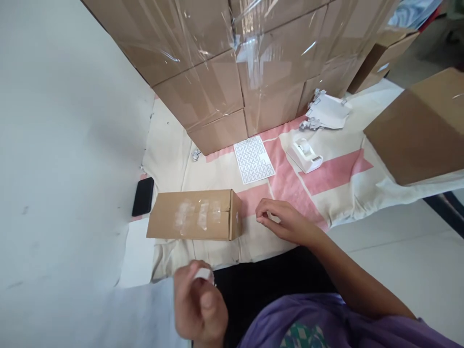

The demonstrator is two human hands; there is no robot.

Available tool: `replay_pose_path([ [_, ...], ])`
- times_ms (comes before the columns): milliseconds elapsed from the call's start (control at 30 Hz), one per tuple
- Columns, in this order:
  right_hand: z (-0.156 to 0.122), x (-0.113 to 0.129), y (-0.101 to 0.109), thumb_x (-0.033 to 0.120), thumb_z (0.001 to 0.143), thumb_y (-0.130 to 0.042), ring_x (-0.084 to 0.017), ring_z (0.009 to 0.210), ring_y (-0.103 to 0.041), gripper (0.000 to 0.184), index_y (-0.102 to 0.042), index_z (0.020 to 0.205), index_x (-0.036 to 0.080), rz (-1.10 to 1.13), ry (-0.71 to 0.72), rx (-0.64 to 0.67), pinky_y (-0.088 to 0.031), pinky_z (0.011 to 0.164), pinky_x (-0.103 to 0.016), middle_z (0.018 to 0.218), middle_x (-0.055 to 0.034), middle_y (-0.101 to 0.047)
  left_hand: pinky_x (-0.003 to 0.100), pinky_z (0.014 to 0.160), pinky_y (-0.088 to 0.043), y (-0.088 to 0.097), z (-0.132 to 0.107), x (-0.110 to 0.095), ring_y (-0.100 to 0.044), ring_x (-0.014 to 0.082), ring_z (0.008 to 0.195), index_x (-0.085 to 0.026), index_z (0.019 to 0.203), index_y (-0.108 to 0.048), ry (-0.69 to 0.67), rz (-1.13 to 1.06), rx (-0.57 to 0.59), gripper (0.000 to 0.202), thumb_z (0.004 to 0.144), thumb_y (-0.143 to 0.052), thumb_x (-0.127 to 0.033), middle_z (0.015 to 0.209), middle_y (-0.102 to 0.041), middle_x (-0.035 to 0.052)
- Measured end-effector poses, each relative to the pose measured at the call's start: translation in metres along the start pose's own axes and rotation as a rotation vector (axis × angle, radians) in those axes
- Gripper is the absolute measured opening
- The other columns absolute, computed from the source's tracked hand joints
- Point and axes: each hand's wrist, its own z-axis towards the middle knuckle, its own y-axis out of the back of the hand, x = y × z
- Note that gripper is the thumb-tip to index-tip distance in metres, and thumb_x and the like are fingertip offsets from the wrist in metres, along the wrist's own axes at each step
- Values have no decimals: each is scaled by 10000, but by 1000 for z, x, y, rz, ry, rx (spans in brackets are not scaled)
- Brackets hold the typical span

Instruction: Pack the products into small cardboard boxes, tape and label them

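My left hand (201, 307) is raised near the bottom of the view, its fingers curled round a small white piece of paper (204, 275) that sticks out at the top. Past it, on the cloth, lies a closed cardboard box (188, 216) with strips of clear tape across its upper face. Just right of that box, apart from it, is my right hand (282, 221), thumb and forefinger brought together in a pinch; anything between the tips is too small to make out. A sheet of small printed labels (254, 160) lies behind the box, with some labels gone.
A white tape dispenser (304, 155) stands right of the label sheet, near crumpled backing paper (328, 112). Stacked, film-wrapped cartons (217, 92) rise at the back. A black phone (143, 196) lies by the left wall. A large carton (416, 130) is at right.
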Motion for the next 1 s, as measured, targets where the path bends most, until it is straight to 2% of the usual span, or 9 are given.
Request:
replay_pose_path([
  [133, 13, -3, -15, 200, 1018, -528, -164, 798, -600, 94, -570, 935, 210, -84, 66, 52, -477, 722, -311, 893, -29, -646, 297, 583, -416, 6, 28, 14, -566, 160, 701, -234, 1007, -759, 2, 85, -98, 130, 913, -681, -279, 783, -615, 11],
  [300, 17, 8, -24, 223, 993, -605, -154, 752, -618, 106, -614, 1099, 222, 31, 152, -63, -513, 701, -304, 910, -30, -679, 251, 629, -469, -1, 29, 15, -587, 134, 721, -233, 1033, -759, 133, 133, 144, 140, 931, -664, -226, 798, -631, -4],
  [433, 17, 32, -29, 317, 925, -741, -163, 785, -652, 289, -629, 1183, 252, 109, 218, -80, -539, 723, -309, 908, -18, -710, 269, 657, -496, -5, 19, 11, -601, 148, 727, -265, 1221, -731, 81, 55, 383, 286, 965, -609, -228, 811, -633, 3],
  [533, 20, 45, -35, 248, 957, -681, -156, 771, -662, 152, -644, 1104, 261, 125, 230, -121, -535, 692, -303, 885, -12, -717, 281, 658, -497, -8, 14, 9, -606, 157, 739, -277, 1345, -674, 31, 33, 451, 372, 984, -584, -257, 837, -640, 14],
  [600, 22, 46, -35, 171, 983, -599, -144, 726, -638, 102, -636, 1024, 257, 101, 210, -176, -516, 659, -294, 841, -5, -700, 280, 654, -488, -9, 16, 10, -598, 154, 735, -274, 1377, -652, 44, 90, 404, 390, 996, -567, -288, 838, -636, 14],
  [700, 21, 32, -29, 144, 980, -564, -135, 667, -577, 109, -602, 969, 246, 46, 139, -249, -478, 620, -288, 792, 3, -638, 296, 710, -489, -3, 27, 19, -587, 153, 763, -242, 1319, -682, 146, 266, 118, 349, 1012, -535, -323, 833, -608, 9],
  [767, 18, 17, -26, 151, 984, -555, -139, 692, -575, 94, -584, 962, 238, -18, 75, -201, -467, 634, -292, 823, -6, -626, 338, 815, -502, 4, 39, 30, -608, 185, 916, -233, 1270, -690, 207, 421, -44, 332, 992, -565, -365, 980, -617, 38],
  [900, 9, -10, -28, 188, 998, -571, -153, 768, -606, 60, -566, 951, 225, -112, -27, -46, -475, 675, -300, 928, -26, -646, 488, 1066, -441, 19, 57, 58, -391, 333, 1398, -265, 1464, -506, 248, 670, 39, 656, 881, -676, -511, 1470, -414, 134],
  [1000, 9, -17, -36, 204, 1002, -582, -172, 841, -628, 53, -567, 953, 218, -93, -31, -43, -500, 707, -309, 970, -42, -641, 568, 1151, -355, 25, 60, 72, -292, 362, 1459, -273, 1496, -462, 224, 730, 129, 692, 890, -639, -556, 1550, -338, 143],
])
